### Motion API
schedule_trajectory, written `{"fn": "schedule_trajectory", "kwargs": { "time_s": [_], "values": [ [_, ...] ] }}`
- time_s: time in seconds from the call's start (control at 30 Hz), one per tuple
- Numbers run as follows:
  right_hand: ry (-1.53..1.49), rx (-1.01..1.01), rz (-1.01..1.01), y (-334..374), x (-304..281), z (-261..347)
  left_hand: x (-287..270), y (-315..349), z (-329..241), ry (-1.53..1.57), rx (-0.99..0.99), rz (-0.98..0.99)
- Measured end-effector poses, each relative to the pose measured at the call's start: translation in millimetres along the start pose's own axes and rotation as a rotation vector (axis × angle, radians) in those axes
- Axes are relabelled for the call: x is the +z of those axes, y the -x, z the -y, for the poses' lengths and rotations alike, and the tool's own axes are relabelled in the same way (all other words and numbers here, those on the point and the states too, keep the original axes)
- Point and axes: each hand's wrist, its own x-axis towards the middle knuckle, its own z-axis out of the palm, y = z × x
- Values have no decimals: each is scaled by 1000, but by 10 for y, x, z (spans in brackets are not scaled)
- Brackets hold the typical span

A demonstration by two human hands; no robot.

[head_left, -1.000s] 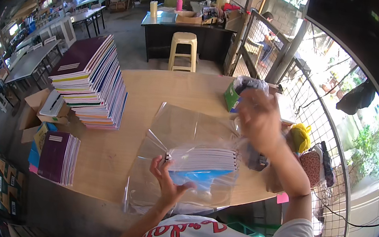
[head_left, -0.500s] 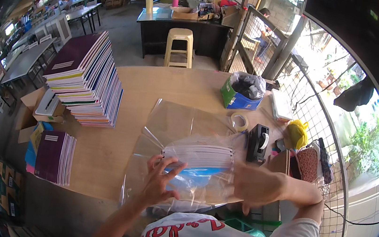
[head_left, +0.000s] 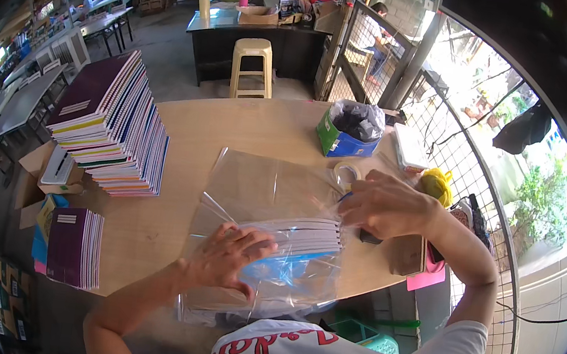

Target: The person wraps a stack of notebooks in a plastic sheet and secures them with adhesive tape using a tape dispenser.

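A clear plastic sheet (head_left: 258, 177) lies over the near middle of the table. Beneath or inside it shows a stack of thin white-edged notebooks (head_left: 308, 235), with something blue (head_left: 284, 269) on the near side. My left hand (head_left: 231, 255) rests on the plastic at the stack's left end, fingers spread. Over the sheet's right edge is my right hand (head_left: 386, 205), its fingers curled together; a small dark blue bit shows at the fingertips, too little to name. A roll of tape (head_left: 347, 175) lies just beyond that hand, which mostly covers a black tape dispenser (head_left: 369, 237).
A tall stack of notebooks (head_left: 116, 125) stands at the left, with a shorter purple-covered stack (head_left: 75, 247) nearer. A bag-lined box (head_left: 351, 132) sits at the back right. Along the right run a yellow bundle (head_left: 436, 186) and wire mesh (head_left: 498, 274). A stool (head_left: 254, 49) stands beyond.
My right hand has moved up and away from the stack's right end to near the tape dispenser. My left hand stays on the plastic, its fingers flatter. The whole view has shifted slightly.
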Motion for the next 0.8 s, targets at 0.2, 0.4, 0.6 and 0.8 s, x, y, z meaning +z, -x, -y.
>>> {"fn": "schedule_trajectory", "kwargs": {
  "time_s": [0.2, 0.4, 0.6, 0.8],
  "values": [
    [-271, 411, -228, -452, -67, 238, 66, -83, 55, -66, 67, 56],
    [-221, 41, 107, -219, -729, 397, 42, 34, 100, -60, 37, 66],
    [337, -44, -20, 47, 38, 62, 11, -84, 197, 3, 137, 49],
    [-483, -183, -229, -504, 446, -39, -15, -99, 343, -109, 254, 148]
  ]
}}
